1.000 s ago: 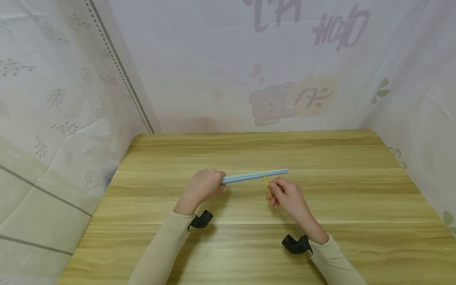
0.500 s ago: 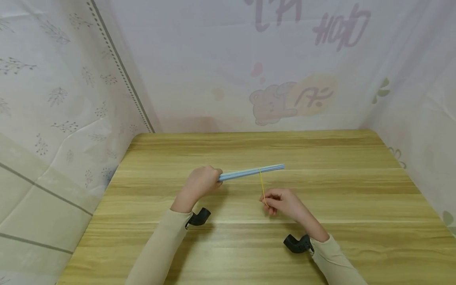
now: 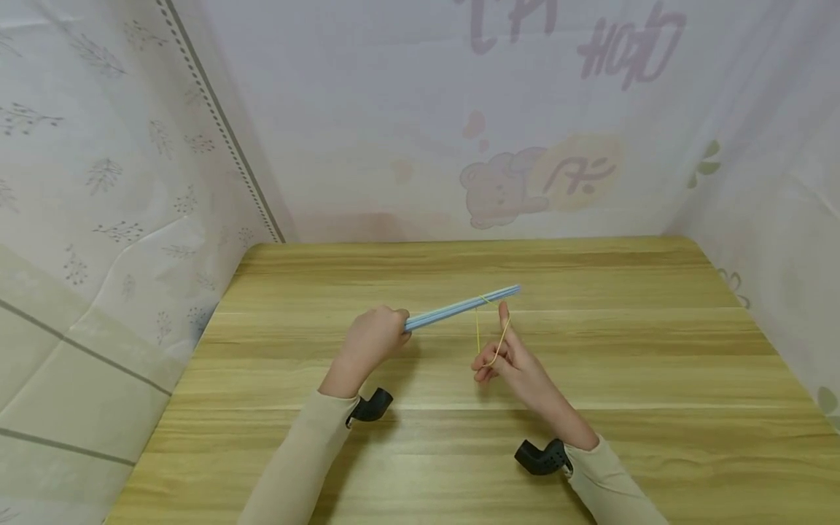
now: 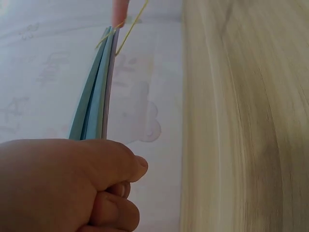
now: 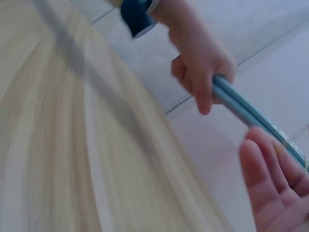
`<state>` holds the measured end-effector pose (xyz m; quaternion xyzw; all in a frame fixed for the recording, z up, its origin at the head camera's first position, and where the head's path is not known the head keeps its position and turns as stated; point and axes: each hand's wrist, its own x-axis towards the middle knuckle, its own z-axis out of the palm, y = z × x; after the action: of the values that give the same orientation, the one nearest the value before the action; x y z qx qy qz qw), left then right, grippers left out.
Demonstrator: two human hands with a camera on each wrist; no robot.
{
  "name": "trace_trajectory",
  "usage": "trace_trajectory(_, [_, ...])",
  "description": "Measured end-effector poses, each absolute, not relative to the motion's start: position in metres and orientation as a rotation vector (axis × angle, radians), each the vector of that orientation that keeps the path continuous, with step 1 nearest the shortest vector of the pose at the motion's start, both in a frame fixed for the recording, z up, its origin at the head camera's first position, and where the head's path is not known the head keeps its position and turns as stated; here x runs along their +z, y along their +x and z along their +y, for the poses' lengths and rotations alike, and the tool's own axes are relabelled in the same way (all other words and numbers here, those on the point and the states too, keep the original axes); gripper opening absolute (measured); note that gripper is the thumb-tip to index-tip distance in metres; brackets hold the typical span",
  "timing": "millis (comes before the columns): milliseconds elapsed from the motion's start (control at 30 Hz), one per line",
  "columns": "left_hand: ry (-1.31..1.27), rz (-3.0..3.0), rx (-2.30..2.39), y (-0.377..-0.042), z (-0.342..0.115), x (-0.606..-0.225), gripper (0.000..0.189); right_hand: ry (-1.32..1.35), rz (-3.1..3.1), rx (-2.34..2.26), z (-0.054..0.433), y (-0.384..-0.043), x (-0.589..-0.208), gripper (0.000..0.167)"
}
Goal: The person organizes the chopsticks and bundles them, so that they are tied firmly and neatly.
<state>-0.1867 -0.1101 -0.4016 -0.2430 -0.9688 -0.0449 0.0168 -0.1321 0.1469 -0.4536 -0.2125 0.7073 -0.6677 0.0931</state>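
My left hand (image 3: 374, 337) grips one end of a bundle of slim light-blue chopsticks (image 3: 446, 312), which slants up to the right above the table. A thin yellow rubber band (image 3: 502, 337) loops round the bundle near its far end. Below that end, my right hand (image 3: 523, 370) pinches the band between thumb and curled fingers, while its raised index finger stretches the loop. In the left wrist view, the chopsticks (image 4: 98, 101) fan slightly apart beyond the curled left hand (image 4: 67, 181). The right wrist view shows the right hand (image 5: 277, 193) beside the bundle; most of the band is hidden there.
A wood-grain table (image 3: 433, 459) lies under both hands. Pale printed cloth (image 3: 380, 109) hangs behind it and at both sides. A black bent fitting (image 3: 370, 406) sits at the left wrist and another black fitting (image 3: 541, 457) at the right wrist.
The chopsticks' far end has tilted upward. My right hand first drew the band down towards me; now its index finger has risen into the loop and spreads it wide.
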Motion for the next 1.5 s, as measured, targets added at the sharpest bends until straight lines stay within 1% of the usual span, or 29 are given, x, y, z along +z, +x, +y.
trace_trajectory(100, [-0.746,-2.985,-0.139,-0.186,-0.111,-0.403,0.024,-0.436,2.036,-2.117,0.148,-0.133,-0.450,0.062])
trace_trajectory(167, [-0.754,-2.960,-0.137,-0.185,-0.111,-0.404,0.025,-0.276,1.956,-2.233,0.150,-0.134,-0.447,0.057])
trace_trajectory(267, [-0.788,-2.924,-0.136,-0.184,-0.111,-0.405,0.027,-0.093,1.820,-2.389,0.156,-0.138,-0.443,0.059])
trace_trajectory(333, [-0.816,-2.906,-0.131,-0.183,-0.111,-0.405,0.028,-0.032,1.752,-2.443,0.160,-0.141,-0.440,0.063])
trace_trajectory(433, [-0.853,-2.889,-0.120,-0.181,-0.110,-0.406,0.029,0.016,1.651,-2.481,0.166,-0.146,-0.435,0.061])
trace_trajectory(500, [-0.871,-2.885,-0.119,-0.181,-0.109,-0.406,0.029,0.032,1.603,-2.493,0.169,-0.150,-0.431,0.057])
trace_trajectory(667, [-0.891,-2.880,-0.119,-0.179,-0.109,-0.406,0.029,0.020,1.581,-2.506,0.174,-0.158,-0.424,0.039])
trace_trajectory(900, [-0.902,-2.883,-0.102,-0.179,-0.109,-0.406,0.026,-0.022,1.685,-2.414,0.176,-0.165,-0.425,0.033])
trace_trajectory(1067, [-0.907,-2.897,-0.104,-0.178,-0.108,-0.404,0.025,-0.009,1.716,-2.382,0.174,-0.167,-0.426,0.016])
trace_trajectory(1200, [-0.910,-2.900,-0.114,-0.178,-0.108,-0.404,0.025,0.005,1.753,-2.349,0.174,-0.166,-0.425,0.015])
trace_trajectory(1300, [-0.914,-2.898,-0.110,-0.179,-0.107,-0.404,0.025,0.023,1.774,-2.327,0.173,-0.167,-0.424,0.018])
trace_trajectory(1500, [-0.917,-2.894,-0.109,-0.181,-0.107,-0.404,0.026,-0.025,1.765,-2.318,0.171,-0.166,-0.426,0.022])
